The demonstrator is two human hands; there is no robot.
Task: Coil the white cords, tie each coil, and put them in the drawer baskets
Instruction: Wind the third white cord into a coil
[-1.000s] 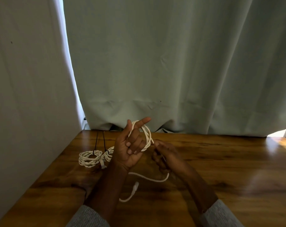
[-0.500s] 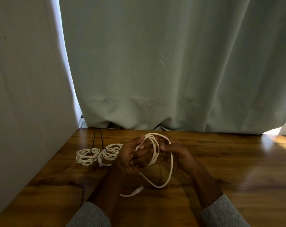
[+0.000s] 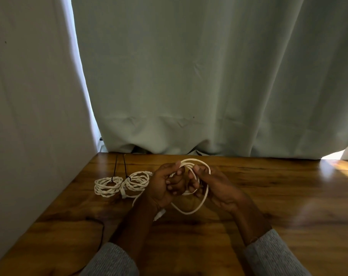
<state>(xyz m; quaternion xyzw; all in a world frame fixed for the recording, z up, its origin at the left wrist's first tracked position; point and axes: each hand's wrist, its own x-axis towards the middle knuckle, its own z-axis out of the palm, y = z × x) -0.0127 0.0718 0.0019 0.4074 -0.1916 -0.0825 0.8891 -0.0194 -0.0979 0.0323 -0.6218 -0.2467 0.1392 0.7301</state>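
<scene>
A smooth white cord (image 3: 197, 162) is looped into a coil above the wooden table (image 3: 278, 196). My left hand (image 3: 165, 188) grips the coil's left side with curled fingers. My right hand (image 3: 215, 186) pinches its right side at the top. One slack loop (image 3: 191, 211) hangs below the hands, and the plug end (image 3: 159, 215) peeks out under my left wrist. Two coiled twisted white cords lie to the left: one coil (image 3: 108, 186) further left, the other coil (image 3: 136, 181) beside my left hand, each with a thin black tie. No drawer baskets are in view.
A grey-green curtain (image 3: 209, 86) hangs along the table's back edge. A pale wall (image 3: 29, 116) closes off the left side. Thin black strings (image 3: 120, 164) run from the coils to the back edge. A dark cable (image 3: 101, 232) lies near the front left.
My left hand dropped from its raised, upright pose and closed round the coil. My right hand rose to the coil's top, bringing another turn of cord; the slack below has shortened.
</scene>
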